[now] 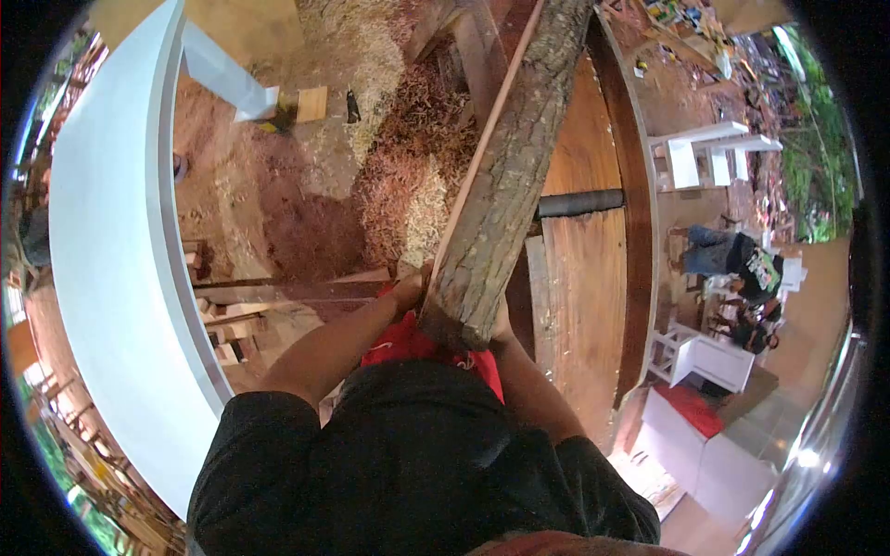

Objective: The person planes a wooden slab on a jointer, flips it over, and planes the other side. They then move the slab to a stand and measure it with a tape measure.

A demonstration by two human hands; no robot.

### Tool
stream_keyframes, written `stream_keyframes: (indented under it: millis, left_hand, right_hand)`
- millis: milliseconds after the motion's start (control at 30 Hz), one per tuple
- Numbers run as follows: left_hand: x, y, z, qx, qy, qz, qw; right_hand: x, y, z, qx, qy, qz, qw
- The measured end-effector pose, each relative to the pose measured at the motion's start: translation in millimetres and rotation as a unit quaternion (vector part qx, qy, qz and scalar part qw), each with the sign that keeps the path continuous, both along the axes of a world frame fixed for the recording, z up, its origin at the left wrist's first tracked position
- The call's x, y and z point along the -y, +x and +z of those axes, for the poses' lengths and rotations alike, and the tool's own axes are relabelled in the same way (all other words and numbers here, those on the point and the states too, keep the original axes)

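Directly ahead, the log runs away from our waist. Its long axis points forward and a little to the right. Its near end sits just above our red shorts, and its far end passes out of the top of the view.

Both hands are at that near end, one on each side. Our left hand is wrapped around the left edge, fingers closed on the bark. Our right hand is mostly hidden behind the butt, with only a sliver showing. It touches the log, but we cannot tell how far it is closed. Neither hand is clearly nearer.

The log has rough grey-brown bark, cracked and flaky. A pale sawn strip runs along its left side, and the end is cut blunt.

To the left is a long white curved panel. Wood shavings are heaped on the floor beyond, and a wide brown plank lies to the right of the log. Other people are well off to the right.
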State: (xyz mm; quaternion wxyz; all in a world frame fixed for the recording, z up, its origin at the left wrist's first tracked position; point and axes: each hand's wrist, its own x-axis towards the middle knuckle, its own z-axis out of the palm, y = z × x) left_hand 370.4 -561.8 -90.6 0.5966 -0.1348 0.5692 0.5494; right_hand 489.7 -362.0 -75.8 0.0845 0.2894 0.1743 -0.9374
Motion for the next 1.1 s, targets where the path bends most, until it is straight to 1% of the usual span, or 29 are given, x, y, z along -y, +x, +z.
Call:
stream_keyframes:
  millis: [67, 133, 167, 200, 267, 300, 367, 400, 433, 467, 500, 533, 567, 633, 667, 767, 800, 833, 867, 900, 933, 1033, 1100]
  left_hand:
    - [0.9, -1.6, 8.2, 0.041, -0.008, -0.007, 0.999]
    - [4.5, 2.7, -1.5, 0.007, -0.010, -0.009, 1.000]
    - [6.7, 9.0, -8.8, -0.047, -0.007, -0.005, 0.999]
    - [7.6, 16.1, -20.3, -0.102, -0.005, -0.003, 0.995]
    - [7.4, 23.4, -34.3, -0.049, 0.008, 0.040, 0.998]
    - [8.3, 27.5, -44.4, -0.023, 0.014, 0.060, 0.998]
    - [15.6, 46.9, -101.5, -0.110, 0.057, 0.018, 0.992]
    - [16.0, 46.5, -99.6, -0.137, 0.070, 0.002, 0.988]
    - [16.3, 45.2, -95.8, -0.165, 0.083, -0.012, 0.983]
    - [11.8, 27.3, -50.6, -0.177, 0.088, -0.024, 0.980]
    - [5.7, 21.4, -44.7, -0.134, 0.162, 0.034, 0.977]
    - [-1.1, 20.3, -52.8, -0.082, 0.236, 0.087, 0.964]
    - [-12.3, 21.9, -71.8, 0.032, 0.366, 0.206, 0.907]
    - [-23.6, 15.0, -69.5, 0.147, 0.360, 0.260, 0.884]
    - [-25.1, -3.9, -31.2, 0.137, 0.237, 0.202, 0.941]
    - [-46.4, 7.7, -49.4, 0.107, 0.108, 0.251, 0.956]
    - [-43.6, 11.2, -40.1, 0.104, 0.134, 0.258, 0.951]
    - [-42.7, 16.0, -33.2, 0.102, 0.161, 0.264, 0.946]
    - [-47.9, 22.4, -32.9, 0.127, 0.111, 0.268, 0.948]
    - [-52.2, 31.3, -25.4, 0.133, 0.136, 0.260, 0.947]
    - [-56.7, 42.7, -12.2, 0.140, 0.161, 0.250, 0.944]
    - [-64.2, 89.3, 43.3, 0.164, 0.229, 0.223, 0.933]
    - [-62.1, 115.2, 82.6, 0.182, 0.267, 0.205, 0.924]
  right_hand:
    - [-5.7, 11.1, -11.2, 0.003, 0.046, 0.032, 0.998]
    - [-13.7, 17.2, -28.1, -0.002, 0.077, 0.047, 0.996]
    - [-18.8, 23.0, -35.8, -0.002, 0.093, 0.054, 0.994]
    - [-22.4, 26.4, -38.6, 0.022, 0.060, 0.043, 0.997]
    - [-26.0, 28.7, -41.4, 0.068, -0.008, 0.015, 0.998]
    - [-22.8, 25.3, -34.1, 0.099, 0.008, 0.014, 0.995]
    - [-12.8, 13.9, -9.5, 0.162, 0.041, 0.011, 0.986]
    - [-7.9, 10.1, -2.3, 0.174, 0.054, 0.009, 0.983]
    - [-5.2, 6.9, 0.0, 0.167, 0.069, 0.015, 0.983]
    - [-3.3, 6.8, 1.3, 0.155, 0.086, 0.023, 0.984]
    - [-1.6, 7.0, 0.1, 0.132, 0.108, 0.033, 0.985]
    - [-0.4, 6.1, 0.1, 0.107, 0.135, 0.044, 0.984]
    - [0.6, 5.1, -0.6, 0.082, 0.165, 0.052, 0.982]
    - [0.2, 6.1, -0.7, 0.045, 0.221, 0.059, 0.973]
    - [-1.5, 8.0, -1.6, 0.029, 0.245, 0.060, 0.967]
    - [-7.1, 15.9, -9.7, -0.018, 0.299, 0.067, 0.952]
    - [-4.9, 17.4, 4.3, -0.001, 0.272, 0.058, 0.961]
    - [-1.0, 16.9, 31.8, 0.016, 0.244, 0.048, 0.969]
    - [0.0, 16.2, 50.4, 0.032, 0.215, 0.038, 0.975]
    - [-8.0, 29.8, 39.6, 0.054, 0.215, 0.041, 0.974]
    - [-22.9, 55.9, 12.6, 0.077, 0.215, 0.043, 0.973]
    - [-27.0, 115.8, 33.2, 0.172, 0.226, 0.035, 0.958]
    - [-18.7, 145.6, 89.2, 0.237, 0.276, 0.054, 0.930]
